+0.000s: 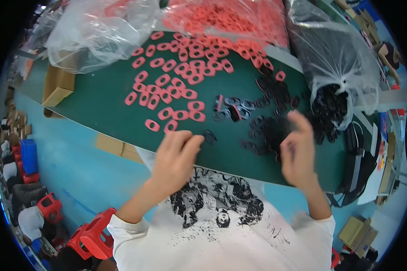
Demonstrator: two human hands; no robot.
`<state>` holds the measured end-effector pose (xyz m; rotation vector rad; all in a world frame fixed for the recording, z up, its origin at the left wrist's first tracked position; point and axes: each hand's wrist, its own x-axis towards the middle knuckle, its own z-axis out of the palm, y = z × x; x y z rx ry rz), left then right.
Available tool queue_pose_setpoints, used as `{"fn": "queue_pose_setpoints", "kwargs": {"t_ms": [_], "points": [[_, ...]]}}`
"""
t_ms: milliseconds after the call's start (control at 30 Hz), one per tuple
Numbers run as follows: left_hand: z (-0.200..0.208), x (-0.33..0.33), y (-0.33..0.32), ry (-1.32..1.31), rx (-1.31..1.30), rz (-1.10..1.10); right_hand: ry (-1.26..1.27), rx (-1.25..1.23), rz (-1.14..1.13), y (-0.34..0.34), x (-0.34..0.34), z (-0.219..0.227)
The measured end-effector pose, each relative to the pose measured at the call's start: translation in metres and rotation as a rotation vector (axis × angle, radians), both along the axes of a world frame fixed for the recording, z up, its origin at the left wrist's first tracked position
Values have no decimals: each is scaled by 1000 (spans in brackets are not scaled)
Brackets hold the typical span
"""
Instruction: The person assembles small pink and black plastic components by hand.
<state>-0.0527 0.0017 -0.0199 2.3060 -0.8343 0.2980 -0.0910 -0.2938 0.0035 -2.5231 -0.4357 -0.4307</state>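
Hands, two, bare. Left hand (174,156): fingers bent, thumb and forefinger tips close together; whether anything is pinched there cannot be told. Right hand (299,153): blurred, forefinger raised, thumb and fingers curved with a narrow gap between; cannot tell whether a piece sits in it.

Dark ring (210,137), one: oval, lying flat just beside the left fingertips, near the table's front edge; long axis seems to run from upper left to lower right, though soft focus blurs it.

Black pieces (272,135), a heap: small ovals at and behind the right hand, long axes mixed, many overlapping.

Mixed cluster (234,113): grey-black rings and blocky black pieces with pink edges, between the two hands and farther back; the rings lie mostly crosswise, the leftmost block points away from the person.

Pink pieces (176,115), many: flat ovals with a central hole, spread left and centre; many long axes slant up to the right, those near the cluster lie nearly crosswise.

Table (104,104): green top.

Clear bag (230,18): at the back, full of pink pieces. Second bag (334,54): right, translucent, black pieces at its mouth.

Shirt (267,239): white, black picture print; scrawled marks at its right, too small to read.
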Motion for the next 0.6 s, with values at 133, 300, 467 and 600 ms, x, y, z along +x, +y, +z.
{"fn": "queue_pose_setpoints", "kwargs": {"t_ms": [133, 300, 467, 600], "points": [[-21, 3, 0, -95, 230, -50, -24, -165, 167, 16, -5, -36], [-6, 23, 10, -219, 282, -195, -44, -223, 252, 16, 3, -33], [66, 184, 21, -348, 340, 74, -72, -217, 208, 21, 7, -40], [63, 323, 107, -385, 505, 220, -124, -188, 164, 28, 8, -39]]}}
